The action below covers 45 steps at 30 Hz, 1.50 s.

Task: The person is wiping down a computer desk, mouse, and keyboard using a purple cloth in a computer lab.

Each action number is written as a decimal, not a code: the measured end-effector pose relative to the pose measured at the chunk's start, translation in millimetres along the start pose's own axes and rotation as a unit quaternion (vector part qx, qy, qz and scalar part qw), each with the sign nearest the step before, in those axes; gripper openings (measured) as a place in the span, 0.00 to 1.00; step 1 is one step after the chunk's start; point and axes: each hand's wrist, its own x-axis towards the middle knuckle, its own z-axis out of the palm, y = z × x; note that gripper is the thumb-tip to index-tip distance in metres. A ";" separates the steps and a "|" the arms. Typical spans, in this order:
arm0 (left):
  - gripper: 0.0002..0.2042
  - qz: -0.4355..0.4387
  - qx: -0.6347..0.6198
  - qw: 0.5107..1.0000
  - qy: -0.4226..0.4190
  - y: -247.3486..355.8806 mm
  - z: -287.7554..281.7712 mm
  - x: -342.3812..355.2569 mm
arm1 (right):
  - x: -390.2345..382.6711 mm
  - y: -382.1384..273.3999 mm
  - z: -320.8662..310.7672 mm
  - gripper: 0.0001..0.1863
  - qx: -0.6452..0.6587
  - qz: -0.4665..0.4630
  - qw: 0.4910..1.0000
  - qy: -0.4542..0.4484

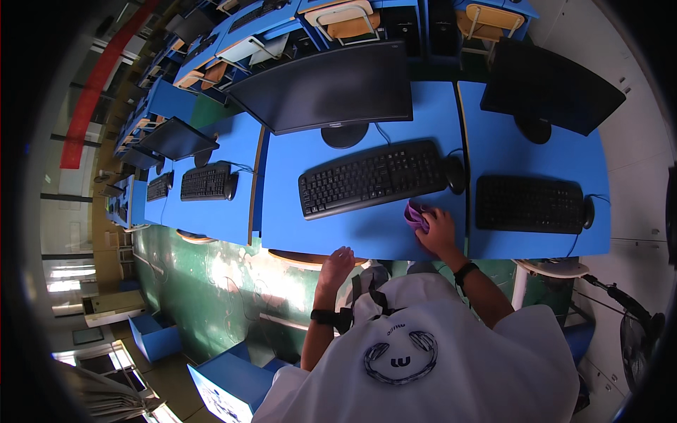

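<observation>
My right hand (436,227) grips a crumpled purple cloth (416,211) on the middle blue desk (285,197), below the right end of a black keyboard (370,180) and a black mouse (455,175). My left hand (337,262) is at that desk's front edge, below the keyboard, its fingers curled together with no object visible in them. A large dark monitor (324,84) stands behind the keyboard.
Adjoining desks hold another monitor (546,88) and keyboard (529,204) on the right, more sets (204,182) on the left. Stools (550,268) sit beneath the front edge. Rows of desks and chairs (352,21) stand behind; white cabinets (635,197) line the right.
</observation>
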 end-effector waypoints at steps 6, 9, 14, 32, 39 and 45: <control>0.19 -0.064 -0.183 0.976 0.097 45.5 -3.9 61.3 | 0.0 -12.5 -7.0 0.25 -0.084 0.035 0.994 -0.056; 0.19 -0.009 -0.102 0.974 0.201 61.8 -12.5 97.0 | 1.8 -17.9 -16.2 0.24 -0.120 0.037 0.988 -0.088; 0.14 0.227 0.336 0.911 0.076 88.3 -47.6 117.5 | 42.5 6.7 -22.7 0.23 0.024 0.133 0.990 -0.041; 0.00 0.071 0.213 0.974 -0.012 152.7 -29.4 111.2 | 88.3 17.3 34.7 0.25 -0.022 0.309 0.950 0.041; 0.13 0.333 0.679 0.653 -0.045 174.6 -17.6 119.1 | 83.2 -16.2 31.6 0.23 -0.025 0.317 0.948 0.014; 0.15 0.097 0.008 0.995 0.017 175.6 17.8 124.7 | 72.6 -26.8 23.0 0.24 -0.030 0.276 0.960 0.031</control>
